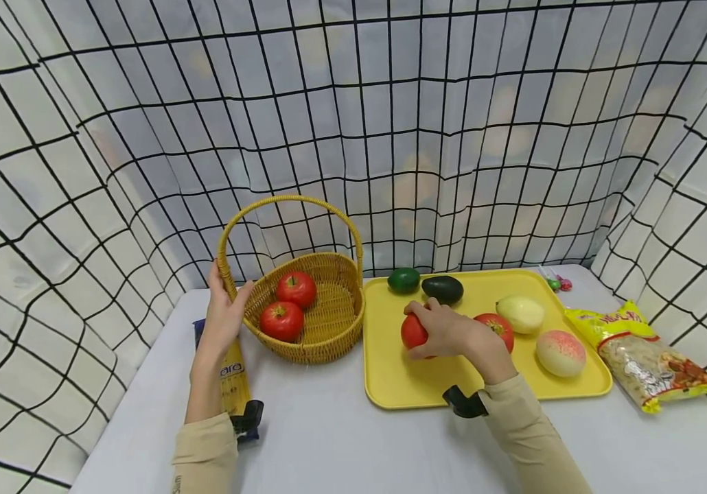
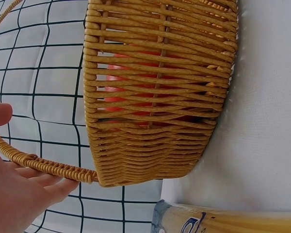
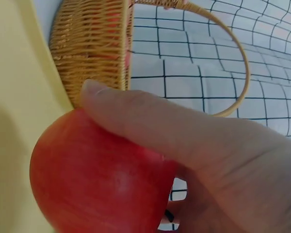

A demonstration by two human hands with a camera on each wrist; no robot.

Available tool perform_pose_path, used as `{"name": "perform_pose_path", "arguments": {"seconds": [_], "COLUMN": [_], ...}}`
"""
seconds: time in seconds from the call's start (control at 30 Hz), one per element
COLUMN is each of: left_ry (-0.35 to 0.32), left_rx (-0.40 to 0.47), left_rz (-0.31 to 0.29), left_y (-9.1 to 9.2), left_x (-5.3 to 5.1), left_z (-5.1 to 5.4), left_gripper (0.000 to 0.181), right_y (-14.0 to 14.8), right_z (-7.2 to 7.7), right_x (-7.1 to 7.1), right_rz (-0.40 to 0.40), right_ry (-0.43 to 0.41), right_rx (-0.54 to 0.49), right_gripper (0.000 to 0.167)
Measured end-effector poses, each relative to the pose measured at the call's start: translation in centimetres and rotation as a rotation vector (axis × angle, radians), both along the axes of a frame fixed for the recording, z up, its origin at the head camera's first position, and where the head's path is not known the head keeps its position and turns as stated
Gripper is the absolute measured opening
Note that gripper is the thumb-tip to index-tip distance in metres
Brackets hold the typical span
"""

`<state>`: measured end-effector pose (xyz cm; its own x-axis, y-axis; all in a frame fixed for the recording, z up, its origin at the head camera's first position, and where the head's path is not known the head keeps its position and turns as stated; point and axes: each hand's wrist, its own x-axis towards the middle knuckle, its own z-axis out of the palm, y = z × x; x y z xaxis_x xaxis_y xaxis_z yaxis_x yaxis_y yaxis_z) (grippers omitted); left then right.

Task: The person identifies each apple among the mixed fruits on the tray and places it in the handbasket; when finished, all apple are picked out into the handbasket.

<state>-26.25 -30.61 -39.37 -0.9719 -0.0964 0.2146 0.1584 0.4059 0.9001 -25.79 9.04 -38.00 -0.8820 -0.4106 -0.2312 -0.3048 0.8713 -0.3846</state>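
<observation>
A wicker basket [image 1: 322, 350] [image 2: 155, 97] [image 3: 87, 43] holds two red fruits [image 1: 296, 289]. My left hand [image 1: 224, 319] [image 2: 19, 194] has its fairly straight fingers against the left side of the basket's handle [image 1: 224, 264] [image 2: 43, 165], the thumb standing apart on the other side. Over the yellow tray [image 1: 390, 391] [image 3: 9, 97], my right hand [image 1: 446, 329] [image 3: 203, 136] grips a red fruit [image 1: 413, 331] [image 3: 102, 174] between thumb and fingers. Another red fruit [image 1: 497, 328] lies on the tray behind that wrist.
Also on the tray are a green fruit [image 1: 403, 280], a dark avocado [image 1: 443, 289], a pale yellow fruit [image 1: 520, 313] and a peach [image 1: 560, 353]. Right of it lie a snack bag [image 1: 656, 363] and wrapped candies [image 1: 560, 283]. A pasta pack [image 1: 234, 384] [image 2: 223, 221] lies beneath the left forearm. Black netting surrounds the table.
</observation>
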Motion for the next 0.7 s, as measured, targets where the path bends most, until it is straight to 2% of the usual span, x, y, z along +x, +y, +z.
{"name": "perform_pose_path", "arguments": {"seconds": [0.23, 0.47, 0.6, 0.7], "left_ry": [0.011, 0.033, 0.02, 0.022], "left_rx": [0.021, 0.02, 0.006, 0.011], "left_rz": [-0.007, -0.008, -0.003, -0.004], "left_y": [0.2, 0.3, 0.0, 0.3], "left_x": [0.0, 0.1, 0.3, -0.5], "left_z": [0.1, 0.1, 0.1, 0.4], "left_gripper": [0.087, 0.087, 0.086, 0.086], "right_y": [-0.7, -1.9, -3.3, -4.4], "right_z": [1.2, 1.8, 1.5, 2.3], "right_x": [0.9, 1.7, 1.7, 0.7], "right_rz": [0.017, 0.064, 0.089, 0.118], "right_ry": [0.075, 0.197, 0.268, 0.309], "right_rx": [-0.041, -0.094, -0.12, -0.104], "right_gripper": [0.076, 0.08, 0.08, 0.078]}}
